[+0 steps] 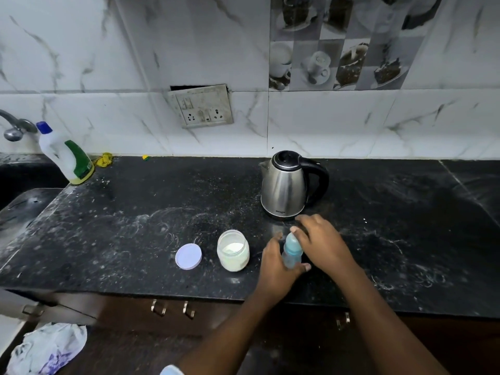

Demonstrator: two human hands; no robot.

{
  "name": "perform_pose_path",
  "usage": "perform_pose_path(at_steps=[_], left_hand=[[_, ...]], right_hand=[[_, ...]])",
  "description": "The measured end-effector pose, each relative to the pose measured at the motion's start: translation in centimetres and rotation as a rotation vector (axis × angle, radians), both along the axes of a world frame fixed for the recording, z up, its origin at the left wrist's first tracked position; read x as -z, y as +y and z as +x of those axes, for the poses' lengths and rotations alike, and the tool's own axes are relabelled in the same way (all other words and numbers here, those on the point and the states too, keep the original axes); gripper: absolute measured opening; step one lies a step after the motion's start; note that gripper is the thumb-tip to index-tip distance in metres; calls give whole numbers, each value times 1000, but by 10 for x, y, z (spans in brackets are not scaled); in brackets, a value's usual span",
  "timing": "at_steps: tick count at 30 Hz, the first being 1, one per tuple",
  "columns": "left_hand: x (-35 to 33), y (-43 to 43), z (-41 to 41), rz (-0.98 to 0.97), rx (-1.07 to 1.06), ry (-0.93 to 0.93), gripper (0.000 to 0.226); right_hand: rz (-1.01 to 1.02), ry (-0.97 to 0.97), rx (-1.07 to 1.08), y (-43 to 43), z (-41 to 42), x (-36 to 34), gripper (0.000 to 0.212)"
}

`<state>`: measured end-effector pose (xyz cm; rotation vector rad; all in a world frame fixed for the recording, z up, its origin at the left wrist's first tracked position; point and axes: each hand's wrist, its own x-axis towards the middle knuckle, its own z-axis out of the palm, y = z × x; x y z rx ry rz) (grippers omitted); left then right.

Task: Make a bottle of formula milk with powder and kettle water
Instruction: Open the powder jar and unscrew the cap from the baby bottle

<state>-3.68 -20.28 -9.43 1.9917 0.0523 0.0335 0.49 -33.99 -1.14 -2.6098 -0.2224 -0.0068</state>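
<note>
A small blue baby bottle [291, 251] stands upright on the black counter [135, 226], near its front edge. My left hand [276, 266] is wrapped around the bottle's body. My right hand [322, 244] reaches over from the right, with its fingers on the bottle's top. Left of the bottle stands an open clear jar [233, 250] with white powder in it. The jar's pale lilac lid [188, 256] lies flat on the counter to its left. The steel kettle [286, 185] with a black handle and a shut lid stands just behind my hands.
A white and green detergent bottle [66, 155] stands at the counter's back left corner, next to the sink [21, 201] and tap [15, 127]. A wall socket [201, 106] sits above the counter. A plastic bag [46, 347] lies on the floor at lower left.
</note>
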Motion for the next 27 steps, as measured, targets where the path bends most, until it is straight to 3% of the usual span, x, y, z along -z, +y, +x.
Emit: perform_pose_path(at_steps=[4,10,18,21,24,27], left_hand=[[4,-12,8,-48,-23,25,62],[11,-15,9,-57,-18,82,24],[27,-5,19,-25,25,86,32],[29,-4,20,-17,34,76,50],[27,-3,21,-30,53,91,46],[26,-3,20,-33,55,94,37]], right_hand=[[-281,40,-39,6,0,-2,44],[-441,192,-11,21,0,-7,61],[-484,246,-281,11,7,-16,39],[-416,330,-393,0,12,-16,56],[-399,384,-314,6,10,-17,73],[-467,241,-274,18,7,-15,43]])
